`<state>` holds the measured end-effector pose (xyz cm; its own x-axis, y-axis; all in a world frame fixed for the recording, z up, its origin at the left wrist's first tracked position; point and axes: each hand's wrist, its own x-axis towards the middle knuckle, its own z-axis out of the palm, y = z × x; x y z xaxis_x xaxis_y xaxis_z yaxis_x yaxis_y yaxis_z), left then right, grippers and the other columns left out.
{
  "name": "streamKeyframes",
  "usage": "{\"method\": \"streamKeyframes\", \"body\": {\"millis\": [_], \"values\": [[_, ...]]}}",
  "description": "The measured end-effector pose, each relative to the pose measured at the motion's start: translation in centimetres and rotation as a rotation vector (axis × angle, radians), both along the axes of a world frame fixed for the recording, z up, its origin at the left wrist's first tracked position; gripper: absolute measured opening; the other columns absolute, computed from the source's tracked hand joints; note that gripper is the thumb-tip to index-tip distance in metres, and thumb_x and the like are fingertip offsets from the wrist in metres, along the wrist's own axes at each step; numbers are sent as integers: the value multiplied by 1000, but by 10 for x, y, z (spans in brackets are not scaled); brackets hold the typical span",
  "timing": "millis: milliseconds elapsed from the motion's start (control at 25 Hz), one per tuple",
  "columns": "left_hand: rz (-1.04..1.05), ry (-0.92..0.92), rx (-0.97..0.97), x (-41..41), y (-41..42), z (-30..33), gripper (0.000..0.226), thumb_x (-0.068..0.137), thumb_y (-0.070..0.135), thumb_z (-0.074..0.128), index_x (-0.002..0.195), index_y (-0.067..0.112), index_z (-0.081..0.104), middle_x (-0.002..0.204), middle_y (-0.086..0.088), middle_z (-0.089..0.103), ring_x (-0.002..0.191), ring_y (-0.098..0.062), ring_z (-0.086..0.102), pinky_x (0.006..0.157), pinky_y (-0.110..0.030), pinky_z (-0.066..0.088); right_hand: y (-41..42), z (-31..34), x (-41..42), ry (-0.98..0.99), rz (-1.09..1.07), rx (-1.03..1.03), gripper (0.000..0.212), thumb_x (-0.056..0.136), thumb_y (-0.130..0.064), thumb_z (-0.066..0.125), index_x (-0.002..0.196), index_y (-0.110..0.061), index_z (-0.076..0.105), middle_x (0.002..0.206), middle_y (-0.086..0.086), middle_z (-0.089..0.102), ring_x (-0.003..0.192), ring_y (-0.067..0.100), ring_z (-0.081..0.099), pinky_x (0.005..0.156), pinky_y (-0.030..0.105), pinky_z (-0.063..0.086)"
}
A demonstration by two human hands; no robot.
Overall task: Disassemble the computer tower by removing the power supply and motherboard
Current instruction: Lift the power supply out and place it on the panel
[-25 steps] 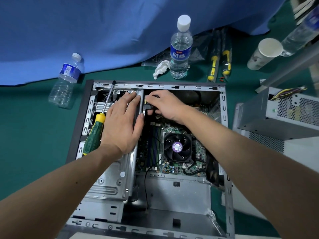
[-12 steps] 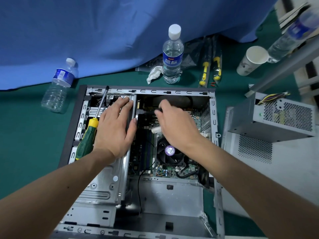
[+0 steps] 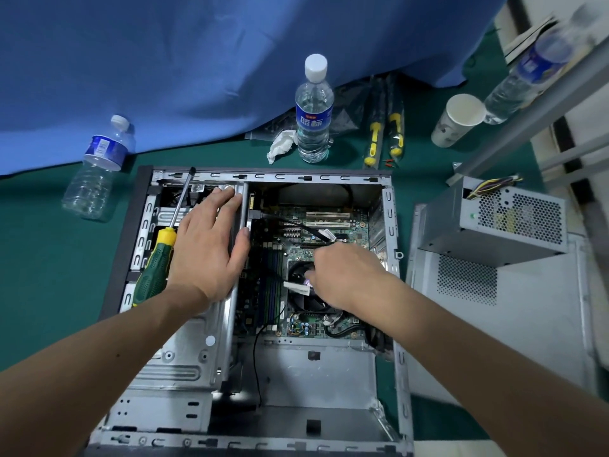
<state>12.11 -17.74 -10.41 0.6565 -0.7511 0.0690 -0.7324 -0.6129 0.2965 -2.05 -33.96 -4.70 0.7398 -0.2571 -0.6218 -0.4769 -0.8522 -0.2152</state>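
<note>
From your head camera, the computer tower point(image 3: 392, 225) lies open on its side on the green tabletop point(image 3: 49, 275). Your left hand point(image 3: 206, 252) rests flat on the metal drive cage point(image 3: 184, 351), fingers point(image 3: 227, 201) straight and spread, with the thumb against the cage's edge. A green and yellow screwdriver point(image 3: 155, 268) lies on the cage just beside that hand. Your right hand point(image 3: 346, 275) is over the motherboard point(image 3: 329, 222), above the CPU fan point(image 3: 304, 301); its fingers are curled downward and pinch a white cable connector point(image 3: 296, 287) by the fan. The motherboard sits inside the case. The power supply point(image 3: 494, 222) is out of the tower, standing on the removed side panel point(image 3: 510, 324) to your right. At the far edge of the tabletop stand a water bottle point(image 3: 313, 110) and a paper cup point(image 3: 458, 122), and another bottle point(image 3: 97, 169) lies to the left.
</note>
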Motion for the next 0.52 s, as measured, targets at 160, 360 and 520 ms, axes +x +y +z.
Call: {"method": "streamKeyframes", "body": {"millis": [160,360,520], "values": [[-10,1,-6,0,0,-1,55,97,40,34,144,12,42,150,-4,38,141,-22,31,115,-42,23,14,-13,-5,111,107,-50,38,87,-34,72,113,-12,54,90,2,59,85,24,59,71,34,50],[-7,1,-6,0,0,-1,55,97,39,36,144,12,43,150,-4,39,142,-23,31,114,-42,24,17,-23,-5,35,62,-80,21,86,-4,65,104,-11,58,84,3,56,79,24,59,70,34,53],[-8,8,-1,0,1,0,54,96,38,37,143,11,43,149,-5,39,141,-23,31,114,-43,25,11,-20,-3,-44,13,-81,31,81,8,58,69,-15,40,70,1,47,72,24,52,64,35,49]]}}
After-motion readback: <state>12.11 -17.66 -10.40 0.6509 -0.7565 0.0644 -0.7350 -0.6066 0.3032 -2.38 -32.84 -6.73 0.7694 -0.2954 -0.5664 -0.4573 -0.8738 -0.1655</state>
